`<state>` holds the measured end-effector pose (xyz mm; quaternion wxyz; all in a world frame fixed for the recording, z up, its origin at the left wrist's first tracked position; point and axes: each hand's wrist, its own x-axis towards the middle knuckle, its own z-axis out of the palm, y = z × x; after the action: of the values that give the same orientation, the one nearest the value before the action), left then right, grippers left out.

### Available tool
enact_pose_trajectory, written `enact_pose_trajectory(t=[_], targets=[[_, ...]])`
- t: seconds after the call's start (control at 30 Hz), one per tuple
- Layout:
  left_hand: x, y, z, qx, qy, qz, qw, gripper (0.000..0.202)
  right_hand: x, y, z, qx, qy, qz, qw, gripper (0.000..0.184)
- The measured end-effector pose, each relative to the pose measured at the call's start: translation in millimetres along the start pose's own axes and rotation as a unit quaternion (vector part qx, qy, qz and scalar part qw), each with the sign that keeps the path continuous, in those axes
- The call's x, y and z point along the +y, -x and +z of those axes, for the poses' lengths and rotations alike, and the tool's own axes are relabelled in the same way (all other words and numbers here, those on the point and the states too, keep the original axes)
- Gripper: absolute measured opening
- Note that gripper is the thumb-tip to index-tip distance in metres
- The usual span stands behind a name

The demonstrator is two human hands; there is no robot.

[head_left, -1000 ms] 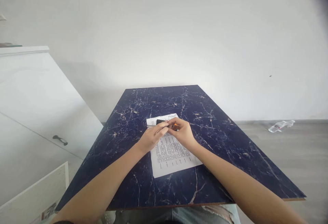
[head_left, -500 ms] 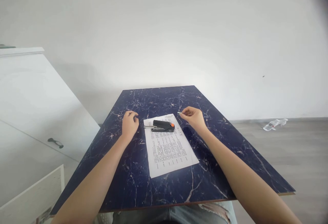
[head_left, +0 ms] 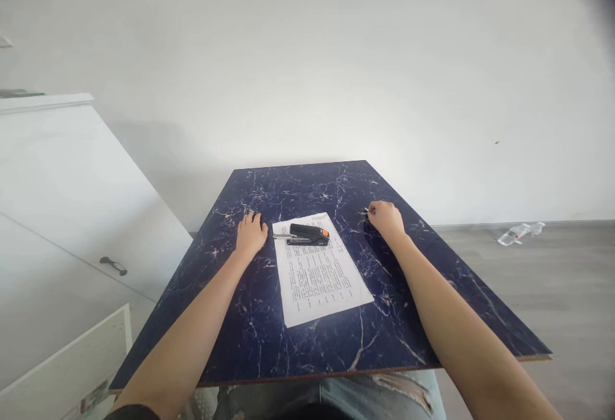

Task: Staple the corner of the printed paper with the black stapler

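Note:
A black stapler (head_left: pixel 310 235) with an orange patch lies on a printed sheet of paper (head_left: pixel 321 282); its metal rail sticks out on the left. To the left of the paper, my left hand (head_left: pixel 252 234) rests palm down on the table with its fingers stretched out, holding nothing. My right hand (head_left: pixel 385 218) is over the table, right of the paper's far corner. Its fingers are pinched at a small pale thing (head_left: pixel 367 210), too small to name.
The dark blue marbled table (head_left: pixel 331 343) reaches to a white wall (head_left: pixel 307 74). At the left stands a white cabinet (head_left: pixel 62 183) with a dark handle (head_left: pixel 113 266). A clear plastic wrapper (head_left: pixel 519 234) lies on the grey floor to the right.
My right hand has moved right, away from the paper, with the small pale thing at its fingertips. My left hand's curled fingers have straightened and now lie flat. The stapler and paper stay put.

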<state>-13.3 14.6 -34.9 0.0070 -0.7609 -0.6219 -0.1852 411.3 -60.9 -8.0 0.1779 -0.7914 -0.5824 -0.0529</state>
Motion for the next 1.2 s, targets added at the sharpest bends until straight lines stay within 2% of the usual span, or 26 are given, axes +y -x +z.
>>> enact_pose_trajectory(t=[0.27, 0.5, 0.63, 0.73, 0.83, 0.93, 1.2], targets=[[1, 2, -4.5, 0.047, -0.001, 0.006, 0.999, 0.04, -2, 1, 3, -0.006, -0.012, -0.03, 0.999, 0.023], [-2, -1, -3.6, 0.073, 0.065, 0.024, 0.995, 0.023, 7, -4, 16, -0.012, -0.027, -0.046, 0.999, 0.035], [-3, 0, -4.6, 0.075, 0.074, 0.017, 0.994, 0.024, 11, -6, 24, -0.021, -0.026, -0.062, 0.998, 0.042], [-3, 2, -6.8, 0.072, 0.078, 0.02, 0.994, 0.031, 9, -6, 23, -0.004, -0.03, -0.078, 0.996, 0.045], [-3, 3, -9.3, 0.07, 0.077, 0.022, 0.994, 0.035, 4, -4, 22, 0.005, -0.035, -0.107, 0.994, 0.041], [-2, 4, -11.3, 0.071, 0.075, 0.011, 0.995, 0.034, 3, -5, 23, -0.025, -0.033, -0.124, 0.991, 0.036], [-1, 4, -13.7, 0.087, 0.065, -0.019, 0.994, 0.023, 10, -9, 28, -0.023, -0.062, -0.113, 0.991, 0.039]])
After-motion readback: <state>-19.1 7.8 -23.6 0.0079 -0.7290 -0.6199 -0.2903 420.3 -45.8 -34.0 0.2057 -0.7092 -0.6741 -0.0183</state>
